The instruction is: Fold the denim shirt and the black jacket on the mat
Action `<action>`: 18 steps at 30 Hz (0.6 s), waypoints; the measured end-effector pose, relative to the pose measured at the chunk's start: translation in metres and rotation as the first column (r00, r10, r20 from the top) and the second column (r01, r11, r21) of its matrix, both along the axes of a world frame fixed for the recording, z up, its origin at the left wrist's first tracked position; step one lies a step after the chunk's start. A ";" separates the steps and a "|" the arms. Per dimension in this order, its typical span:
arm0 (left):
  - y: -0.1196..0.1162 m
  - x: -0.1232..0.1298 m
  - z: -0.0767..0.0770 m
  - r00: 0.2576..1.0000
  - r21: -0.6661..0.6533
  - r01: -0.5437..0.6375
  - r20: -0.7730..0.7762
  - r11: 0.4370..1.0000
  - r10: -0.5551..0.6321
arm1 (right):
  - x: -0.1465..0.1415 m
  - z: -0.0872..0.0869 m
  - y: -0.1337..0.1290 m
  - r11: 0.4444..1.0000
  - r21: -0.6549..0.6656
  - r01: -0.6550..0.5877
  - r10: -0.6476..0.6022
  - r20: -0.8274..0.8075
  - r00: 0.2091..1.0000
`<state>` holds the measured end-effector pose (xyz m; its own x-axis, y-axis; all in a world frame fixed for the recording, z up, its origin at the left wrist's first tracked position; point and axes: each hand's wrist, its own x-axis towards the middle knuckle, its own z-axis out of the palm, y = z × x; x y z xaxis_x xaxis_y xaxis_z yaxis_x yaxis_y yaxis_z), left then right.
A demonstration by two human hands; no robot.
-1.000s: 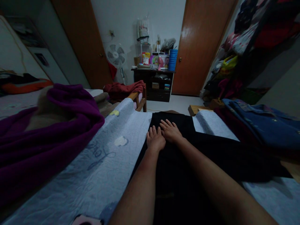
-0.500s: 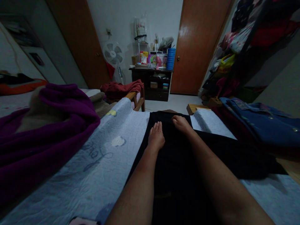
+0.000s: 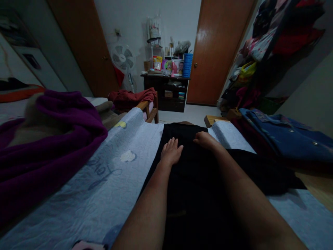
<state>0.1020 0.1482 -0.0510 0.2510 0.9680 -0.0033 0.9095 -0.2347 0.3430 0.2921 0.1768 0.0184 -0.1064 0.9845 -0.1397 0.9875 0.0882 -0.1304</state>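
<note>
A black garment (image 3: 191,187) lies spread on the pale blue quilted bed cover (image 3: 140,152), with one part (image 3: 262,170) of it reaching out to the right. My left hand (image 3: 171,151) rests flat on its upper left area, fingers spread, holding nothing. Across from it, my right hand (image 3: 206,140) is closed at the garment's upper right side, its fingers curled against the black cloth. How much fabric is inside those fingers is hidden by the hand and the dim light.
A purple and tan blanket (image 3: 85,121) is heaped at left. Folded denim clothing (image 3: 288,133) sits in a pile at right. Beyond the bed's end are a wooden frame with a red cloth (image 3: 132,97), a fan (image 3: 123,58) and a dark cabinet (image 3: 163,92).
My left hand has shifted slightly left and its fingers have spread. My right hand has moved a little right and down, still curled. The whole view has drifted slightly.
</note>
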 end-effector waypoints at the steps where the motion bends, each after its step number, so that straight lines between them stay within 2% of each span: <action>1: 0.000 0.000 -0.001 1.000 -0.001 0.000 -0.006 1.000 0.000 | 0.000 -0.003 -0.002 1.000 -0.006 0.019 -0.018 0.017 1.000; 4: -0.001 0.001 -0.001 1.000 0.012 0.003 -0.016 1.000 -0.003 | -0.003 -0.006 -0.007 0.998 0.027 0.055 -0.057 0.067 0.996; 7: -0.004 0.003 0.000 0.999 0.061 0.029 -0.029 0.998 -0.027 | -0.008 -0.002 -0.012 0.997 0.030 0.067 -0.069 0.072 0.995; 10: -0.005 0.006 0.003 0.991 0.101 0.132 -0.023 0.986 -0.130 | -0.008 0.004 -0.017 0.999 0.002 0.038 -0.038 0.015 0.999; 12: -0.005 0.008 0.005 0.984 0.079 0.176 0.000 0.981 -0.177 | -0.002 0.005 -0.021 0.999 0.037 -0.012 0.014 -0.063 0.998; 15: -0.004 0.009 0.005 0.988 0.021 0.153 0.027 0.988 -0.154 | 0.011 0.004 -0.030 0.997 0.076 -0.030 0.039 -0.123 0.992; 18: -0.003 0.010 0.004 0.992 0.012 0.125 0.010 0.992 -0.125 | 0.020 0.002 -0.036 0.998 -0.065 0.025 -0.025 -0.006 1.000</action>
<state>0.1115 0.1447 -0.0474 0.3701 0.9289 0.0111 0.8692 -0.3504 0.3489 0.3121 0.1413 0.0202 -0.0828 0.9757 -0.2028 0.9884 0.0544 -0.1417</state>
